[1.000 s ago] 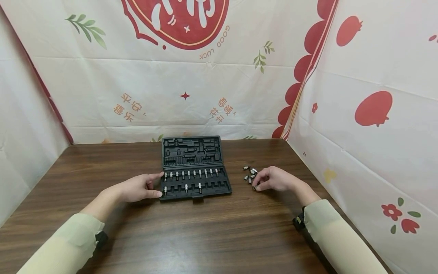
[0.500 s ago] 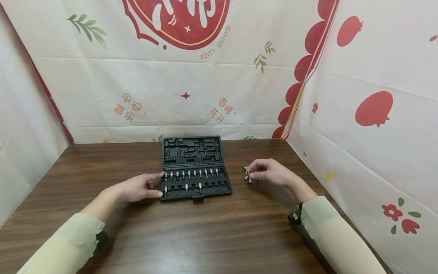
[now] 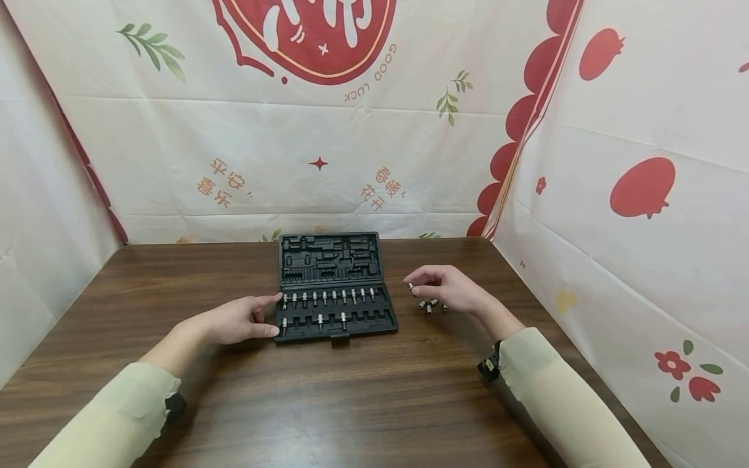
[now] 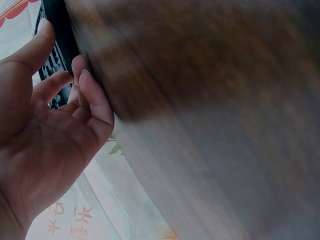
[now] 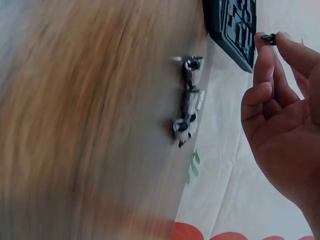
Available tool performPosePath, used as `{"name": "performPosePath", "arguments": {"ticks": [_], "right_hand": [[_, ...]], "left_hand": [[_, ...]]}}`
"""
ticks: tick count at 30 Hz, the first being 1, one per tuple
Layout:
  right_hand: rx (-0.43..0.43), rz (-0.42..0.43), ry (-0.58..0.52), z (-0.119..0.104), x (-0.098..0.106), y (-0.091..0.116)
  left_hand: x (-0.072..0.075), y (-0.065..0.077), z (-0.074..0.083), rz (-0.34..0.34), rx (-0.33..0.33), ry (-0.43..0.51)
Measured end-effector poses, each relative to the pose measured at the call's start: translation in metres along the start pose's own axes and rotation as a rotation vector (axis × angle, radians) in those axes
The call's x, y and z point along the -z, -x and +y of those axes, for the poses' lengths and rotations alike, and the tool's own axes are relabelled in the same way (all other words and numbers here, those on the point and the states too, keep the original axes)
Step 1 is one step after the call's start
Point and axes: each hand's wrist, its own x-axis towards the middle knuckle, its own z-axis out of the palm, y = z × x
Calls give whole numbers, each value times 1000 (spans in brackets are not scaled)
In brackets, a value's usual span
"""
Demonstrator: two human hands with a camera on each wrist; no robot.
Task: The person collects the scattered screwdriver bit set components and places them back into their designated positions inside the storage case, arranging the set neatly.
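Note:
An open black tool case (image 3: 304,336) stands on the table, with bit sockets in a full back row and 3 more in the front row. My left hand (image 3: 234,320) touches the case's left edge, thumb and index finger spread along it; the thumb (image 4: 42,37) lies against the case in the left wrist view. To the right of the case, my right hand (image 3: 447,286) is raised over the table. Between its thumb and index finger it pinches a small bit socket (image 5: 269,39), dark at its visible end. Below that hand lie several loose bit sockets (image 3: 429,310).
The case's lid (image 3: 329,259) leans back at the rear, its inside moulded with recesses. Vacant slots (image 3: 374,316) show in the front row's right part. Behind and to the right of the wooden table (image 3: 339,403) hang printed white cloths (image 3: 316,130).
My right hand has moved up and left from the loose pile, carrying a bit socket toward the case. My left hand has stayed at the case's edge.

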Motion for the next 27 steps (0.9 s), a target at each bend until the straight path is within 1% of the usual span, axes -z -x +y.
{"name": "performPosePath", "arguments": {"ticks": [6,12,16,20,27], "right_hand": [[-12,11,13,-6,-12,-12],[-23,29,39,-10,-20,-24],[-20,37,46,-9,-25,-33],[-36,47,63,-9,-32,-41],[-51,35,85,-8,-41,-53]], "left_hand": [[-1,-2,-1,-3,4,7],[-1,0,0,4,-20,9],[-2,0,0,9,-25,11],[-3,0,-1,9,-25,19],[-3,0,-1,8,-27,21]]}}
